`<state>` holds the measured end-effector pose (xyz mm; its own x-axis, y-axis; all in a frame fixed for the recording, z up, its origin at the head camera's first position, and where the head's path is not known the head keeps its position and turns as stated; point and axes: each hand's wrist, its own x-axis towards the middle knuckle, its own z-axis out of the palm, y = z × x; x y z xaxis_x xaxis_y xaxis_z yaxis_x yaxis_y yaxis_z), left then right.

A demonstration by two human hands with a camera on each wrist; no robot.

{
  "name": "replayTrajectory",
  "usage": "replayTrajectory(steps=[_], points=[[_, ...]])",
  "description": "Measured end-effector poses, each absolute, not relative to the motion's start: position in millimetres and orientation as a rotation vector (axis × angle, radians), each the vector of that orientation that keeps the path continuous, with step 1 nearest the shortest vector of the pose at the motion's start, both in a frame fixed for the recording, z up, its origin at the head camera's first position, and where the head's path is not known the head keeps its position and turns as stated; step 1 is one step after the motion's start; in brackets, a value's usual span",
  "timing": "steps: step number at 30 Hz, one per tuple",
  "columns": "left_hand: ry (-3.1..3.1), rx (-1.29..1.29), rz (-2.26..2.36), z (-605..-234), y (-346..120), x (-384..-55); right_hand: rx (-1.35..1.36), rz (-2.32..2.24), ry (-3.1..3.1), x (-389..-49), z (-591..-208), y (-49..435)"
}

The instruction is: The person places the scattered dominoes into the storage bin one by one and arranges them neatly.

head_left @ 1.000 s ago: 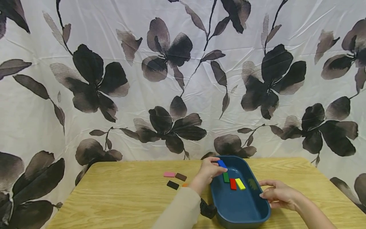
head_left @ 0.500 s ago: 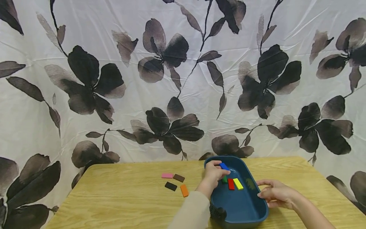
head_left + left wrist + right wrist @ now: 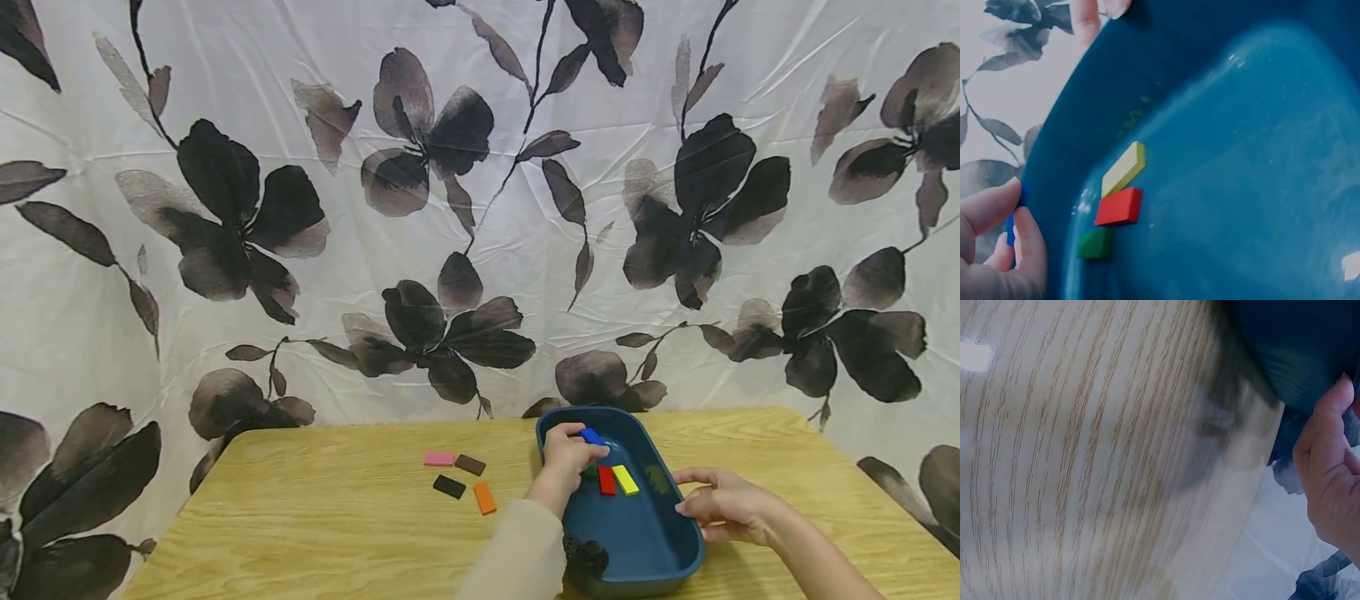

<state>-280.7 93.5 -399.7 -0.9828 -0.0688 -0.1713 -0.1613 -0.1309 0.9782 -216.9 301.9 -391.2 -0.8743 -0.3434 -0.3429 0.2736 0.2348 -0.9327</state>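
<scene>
My left hand [image 3: 564, 457] pinches a small blue block [image 3: 592, 437] between thumb and fingers, over the far left part of a dark blue plastic tub [image 3: 637, 550]. On the tub's floor lie a red block [image 3: 607, 481] and a yellow block [image 3: 626, 480] side by side. A green block [image 3: 1096, 244], mostly hidden behind the left hand in the head view, lies beside the red one in the left wrist view. My right hand [image 3: 731, 507] holds the tub's right rim, thumb at the edge and fingers along the outer wall.
Left of the tub, a pink block [image 3: 438, 459], a brown block [image 3: 470, 465], a black block [image 3: 449, 487] and an orange block [image 3: 484, 498] lie on the wooden table [image 3: 315, 517]. A floral cloth [image 3: 555, 275] hangs behind the table.
My left hand has moved slightly right with the blue block, further over the tub, now covering most of the green block in the head view. The orange block is uncovered. The right hand stays at the rim.
</scene>
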Motion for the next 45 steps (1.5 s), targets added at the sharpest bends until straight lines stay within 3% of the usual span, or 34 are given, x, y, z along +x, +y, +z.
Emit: replayTrajectory(steps=[10, 45], points=[[1.916, -0.229, 2.335, -429, 103, -293, -0.058, -1.697, 2.009, -218, -393, 305], [2.015, -0.138, 2.183, -427, 111, -291, -0.056, -1.695, 2.023, -219, -391, 307]])
